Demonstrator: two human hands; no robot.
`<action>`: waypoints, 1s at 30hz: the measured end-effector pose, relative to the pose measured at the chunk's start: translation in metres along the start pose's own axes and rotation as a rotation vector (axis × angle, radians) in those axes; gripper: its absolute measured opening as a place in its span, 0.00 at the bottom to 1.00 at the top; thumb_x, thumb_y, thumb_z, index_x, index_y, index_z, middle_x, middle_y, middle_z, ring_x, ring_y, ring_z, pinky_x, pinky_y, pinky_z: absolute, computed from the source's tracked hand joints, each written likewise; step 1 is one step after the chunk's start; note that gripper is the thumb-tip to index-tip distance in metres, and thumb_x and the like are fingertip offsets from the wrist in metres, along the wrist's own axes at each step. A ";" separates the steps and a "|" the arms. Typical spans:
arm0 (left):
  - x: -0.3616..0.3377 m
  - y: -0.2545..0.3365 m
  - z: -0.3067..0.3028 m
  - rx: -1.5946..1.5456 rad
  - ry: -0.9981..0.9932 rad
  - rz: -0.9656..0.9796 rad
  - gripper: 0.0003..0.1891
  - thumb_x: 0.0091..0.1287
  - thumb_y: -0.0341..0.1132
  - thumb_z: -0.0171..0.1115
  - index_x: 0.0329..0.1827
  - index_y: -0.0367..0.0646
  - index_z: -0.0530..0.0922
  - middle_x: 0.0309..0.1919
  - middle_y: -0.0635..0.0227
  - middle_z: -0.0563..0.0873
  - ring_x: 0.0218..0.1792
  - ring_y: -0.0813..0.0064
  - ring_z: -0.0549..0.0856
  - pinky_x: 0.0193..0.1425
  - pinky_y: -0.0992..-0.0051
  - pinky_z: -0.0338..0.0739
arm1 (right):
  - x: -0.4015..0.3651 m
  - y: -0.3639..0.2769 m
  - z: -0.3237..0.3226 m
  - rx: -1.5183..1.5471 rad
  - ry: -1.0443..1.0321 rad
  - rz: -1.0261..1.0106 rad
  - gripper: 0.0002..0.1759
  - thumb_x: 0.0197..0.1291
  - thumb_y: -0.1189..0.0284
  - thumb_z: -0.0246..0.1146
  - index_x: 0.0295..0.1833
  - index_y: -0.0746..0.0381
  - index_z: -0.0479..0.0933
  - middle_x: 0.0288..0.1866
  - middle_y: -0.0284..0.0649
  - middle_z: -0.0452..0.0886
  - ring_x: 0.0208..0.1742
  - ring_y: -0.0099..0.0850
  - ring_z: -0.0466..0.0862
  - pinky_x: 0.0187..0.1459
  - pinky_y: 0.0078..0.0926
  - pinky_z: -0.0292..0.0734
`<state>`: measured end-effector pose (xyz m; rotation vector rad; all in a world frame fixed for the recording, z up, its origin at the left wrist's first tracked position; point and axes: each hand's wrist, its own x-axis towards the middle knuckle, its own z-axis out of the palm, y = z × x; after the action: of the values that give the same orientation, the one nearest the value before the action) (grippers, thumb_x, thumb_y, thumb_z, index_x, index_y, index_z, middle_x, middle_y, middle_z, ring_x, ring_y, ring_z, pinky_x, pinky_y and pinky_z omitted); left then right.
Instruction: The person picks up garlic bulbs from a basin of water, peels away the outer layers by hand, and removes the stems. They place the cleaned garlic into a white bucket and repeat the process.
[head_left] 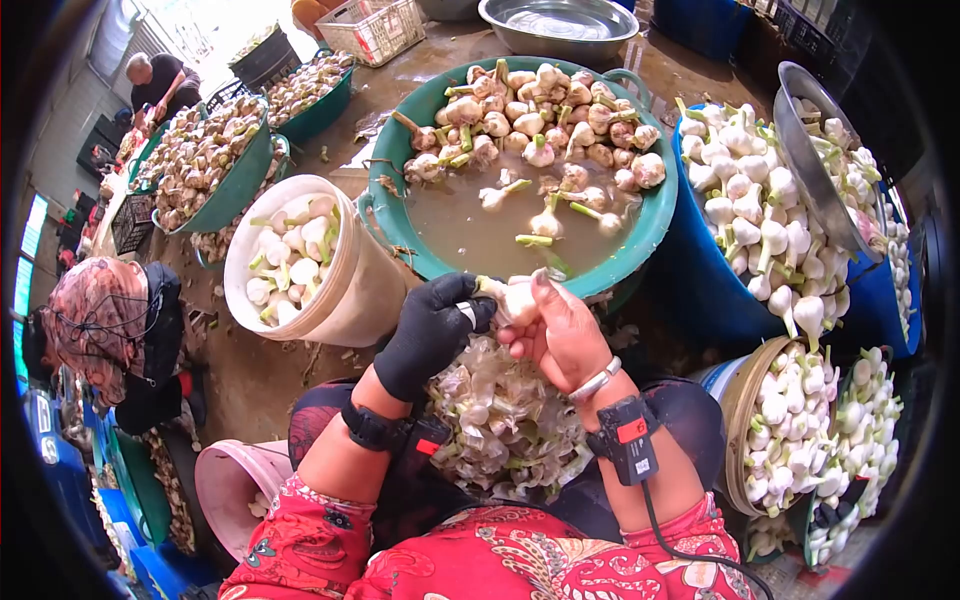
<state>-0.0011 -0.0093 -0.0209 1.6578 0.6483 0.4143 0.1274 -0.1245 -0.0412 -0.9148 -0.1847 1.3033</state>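
Between my two hands is a garlic bulb [517, 301], held just over the near rim of a green tub [655, 245]. My left hand [432, 330], in a black glove, pinches the bulb's stem end. Bare fingers of my right hand [565, 335] wrap the bulb's other side. Murky water [450, 220] fills the tub's near part, with a few loose bulbs in it. Unpeeled garlic bulbs [535, 115] are heaped toward its far side. Below my hands, a pile of papery garlic skins [510, 420] lies between my knees.
A white bucket [350, 270] of peeled garlic stands left of the tub. Blue barrels [690, 260] and a tan-rimmed bucket [745, 430] of garlic stand right. A pink bucket [225, 490] sits lower left. People [165, 85] work at the left, near heaped tubs [230, 170].
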 end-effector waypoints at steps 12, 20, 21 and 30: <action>0.002 -0.016 0.006 0.433 -0.083 0.371 0.16 0.56 0.23 0.60 0.49 0.41 0.82 0.36 0.55 0.84 0.38 0.62 0.84 0.44 0.69 0.77 | -0.006 -0.010 -0.018 -0.274 -0.390 0.401 0.11 0.58 0.69 0.61 0.29 0.65 0.75 0.25 0.39 0.79 0.24 0.25 0.80 0.23 0.17 0.75; -0.006 0.007 0.004 -0.315 -0.198 -0.083 0.21 0.60 0.20 0.61 0.58 0.40 0.77 0.40 0.71 0.82 0.41 0.83 0.79 0.49 0.79 0.75 | -0.001 -0.003 -0.017 -0.269 -0.107 0.083 0.16 0.65 0.65 0.59 0.54 0.62 0.71 0.41 0.38 0.80 0.41 0.27 0.82 0.43 0.26 0.79; -0.005 0.003 0.005 -0.316 -0.194 -0.085 0.21 0.60 0.20 0.61 0.58 0.40 0.77 0.40 0.71 0.82 0.41 0.83 0.79 0.49 0.79 0.75 | 0.001 -0.001 -0.016 -0.315 -0.150 0.034 0.16 0.67 0.65 0.58 0.55 0.60 0.70 0.40 0.36 0.80 0.41 0.26 0.81 0.43 0.26 0.78; -0.003 0.000 0.002 -0.235 -0.169 -0.083 0.11 0.63 0.26 0.63 0.48 0.36 0.81 0.32 0.68 0.84 0.33 0.80 0.82 0.39 0.80 0.77 | 0.012 0.005 -0.014 0.113 -0.003 -0.115 0.09 0.63 0.80 0.60 0.48 0.68 0.76 0.39 0.34 0.81 0.38 0.21 0.79 0.40 0.18 0.76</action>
<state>-0.0023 -0.0123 -0.0210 1.4199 0.5202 0.2755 0.1354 -0.1202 -0.0579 -0.7950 -0.1624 1.1965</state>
